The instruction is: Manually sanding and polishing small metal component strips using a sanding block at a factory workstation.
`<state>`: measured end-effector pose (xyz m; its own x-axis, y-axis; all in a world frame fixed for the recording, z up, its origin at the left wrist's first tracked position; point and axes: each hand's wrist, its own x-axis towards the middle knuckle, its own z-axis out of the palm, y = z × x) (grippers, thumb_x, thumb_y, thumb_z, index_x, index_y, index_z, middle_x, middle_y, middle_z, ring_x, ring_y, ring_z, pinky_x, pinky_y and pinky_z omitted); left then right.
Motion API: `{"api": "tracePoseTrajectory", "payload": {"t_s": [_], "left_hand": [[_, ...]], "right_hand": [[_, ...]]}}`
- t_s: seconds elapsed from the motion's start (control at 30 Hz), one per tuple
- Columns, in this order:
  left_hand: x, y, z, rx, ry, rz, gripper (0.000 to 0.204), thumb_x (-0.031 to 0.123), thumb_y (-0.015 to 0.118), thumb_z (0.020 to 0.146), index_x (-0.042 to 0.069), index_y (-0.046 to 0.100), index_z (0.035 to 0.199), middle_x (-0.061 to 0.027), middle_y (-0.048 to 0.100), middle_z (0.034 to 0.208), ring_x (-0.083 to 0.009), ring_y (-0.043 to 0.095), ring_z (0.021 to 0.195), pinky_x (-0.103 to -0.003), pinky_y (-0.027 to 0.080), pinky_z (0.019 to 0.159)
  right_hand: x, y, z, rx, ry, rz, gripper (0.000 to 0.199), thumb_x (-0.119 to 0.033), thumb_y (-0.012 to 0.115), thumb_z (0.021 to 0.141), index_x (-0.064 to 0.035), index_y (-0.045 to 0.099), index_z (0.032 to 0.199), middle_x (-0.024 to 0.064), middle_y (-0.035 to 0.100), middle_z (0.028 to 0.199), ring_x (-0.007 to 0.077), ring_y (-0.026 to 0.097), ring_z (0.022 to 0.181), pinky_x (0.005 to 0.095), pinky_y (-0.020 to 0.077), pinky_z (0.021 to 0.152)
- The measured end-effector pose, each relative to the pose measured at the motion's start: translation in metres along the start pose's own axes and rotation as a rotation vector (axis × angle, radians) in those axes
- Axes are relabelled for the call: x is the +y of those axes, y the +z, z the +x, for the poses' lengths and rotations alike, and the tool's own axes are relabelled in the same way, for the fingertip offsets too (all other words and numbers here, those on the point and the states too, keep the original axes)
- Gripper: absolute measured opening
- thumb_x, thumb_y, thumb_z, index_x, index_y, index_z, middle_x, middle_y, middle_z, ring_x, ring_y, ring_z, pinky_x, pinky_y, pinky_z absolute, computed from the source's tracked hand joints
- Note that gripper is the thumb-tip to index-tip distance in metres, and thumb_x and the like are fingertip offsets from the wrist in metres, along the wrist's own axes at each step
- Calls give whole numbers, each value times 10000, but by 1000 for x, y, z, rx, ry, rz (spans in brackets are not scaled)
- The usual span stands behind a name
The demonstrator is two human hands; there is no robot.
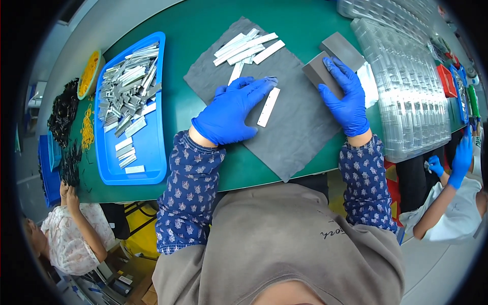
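My left hand (pixel 229 111), in a blue glove, lies over the dark grey cloth (pixel 300 137) with its fingers stretched out. Just beside its fingertips a single silvery metal strip (pixel 268 107) rests on the cloth. Beyond that hand a loose pile of similar metal strips (pixel 246 48) is spread, and one strip end runs close to the knuckles. My right hand (pixel 347 99), also gloved in blue, grips a dark grey rectangular block (pixel 319 75) at the cloth's right edge, fingers on top and thumb at the near side. A second grey block (pixel 341 50) sits right behind it.
At left stands a blue tray (pixel 104 162) heaped with metal strips. Yellow bands (pixel 87 129), a bowl of yellow pieces (pixel 89 73) and dark bundles (pixel 63 114) lie further left. Clear plastic trays (pixel 412 96) are stacked at right. A person works on each side.
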<state>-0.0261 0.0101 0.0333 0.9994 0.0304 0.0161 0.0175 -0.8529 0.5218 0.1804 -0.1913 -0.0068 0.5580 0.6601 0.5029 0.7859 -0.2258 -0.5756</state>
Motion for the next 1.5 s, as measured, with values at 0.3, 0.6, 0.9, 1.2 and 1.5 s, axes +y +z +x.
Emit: {"api": "tracePoseTrajectory", "payload": {"t_s": [0.3, 0.6, 0.9, 1.2, 1.5], "left_hand": [[2, 4, 9, 48, 12, 27, 841, 308, 775, 630, 186, 453, 1397, -56, 537, 1294, -279, 457, 1232, -459, 327, 968], [28, 36, -9, 366, -235, 281, 737, 426, 773, 675, 149, 534, 1315, -41, 543, 993, -227, 513, 979, -424, 320, 854], [15, 46, -12, 374, -221, 215, 322, 371, 732, 712, 144, 640, 921, -55, 544, 878, -258, 535, 880, -436, 325, 853], [14, 47, -24, 390, -229, 87, 302, 356, 738, 706, 142, 604, 872, -62, 544, 876, -269, 529, 885, -425, 335, 831], [10, 57, -20, 437, -189, 28, 246, 316, 722, 721, 140, 605, 848, -56, 550, 854, -266, 529, 869, -435, 336, 831]], "right_hand": [[0, 2, 0, 0, -32, 46, 542, -128, 747, 746, -135, 618, 1272, 141, 568, 1307, 287, 549, 1180, 372, 427, 1016], [-2, -2, 0, -34, 9, -17, 538, -112, 729, 768, -111, 600, 1290, 137, 562, 1324, 283, 541, 1204, 371, 413, 1032], [4, -1, 3, -39, 19, -2, 540, -101, 729, 776, -93, 589, 1298, 137, 561, 1325, 274, 537, 1215, 364, 410, 1039], [-38, -7, -1, -230, -188, -153, 592, -190, 731, 734, -136, 585, 1306, 207, 525, 1315, 375, 533, 1121, 431, 414, 996], [-95, 2, 0, -449, -173, -426, 549, -289, 691, 744, -96, 607, 1250, 242, 543, 1250, 394, 548, 1057, 461, 437, 930]]}}
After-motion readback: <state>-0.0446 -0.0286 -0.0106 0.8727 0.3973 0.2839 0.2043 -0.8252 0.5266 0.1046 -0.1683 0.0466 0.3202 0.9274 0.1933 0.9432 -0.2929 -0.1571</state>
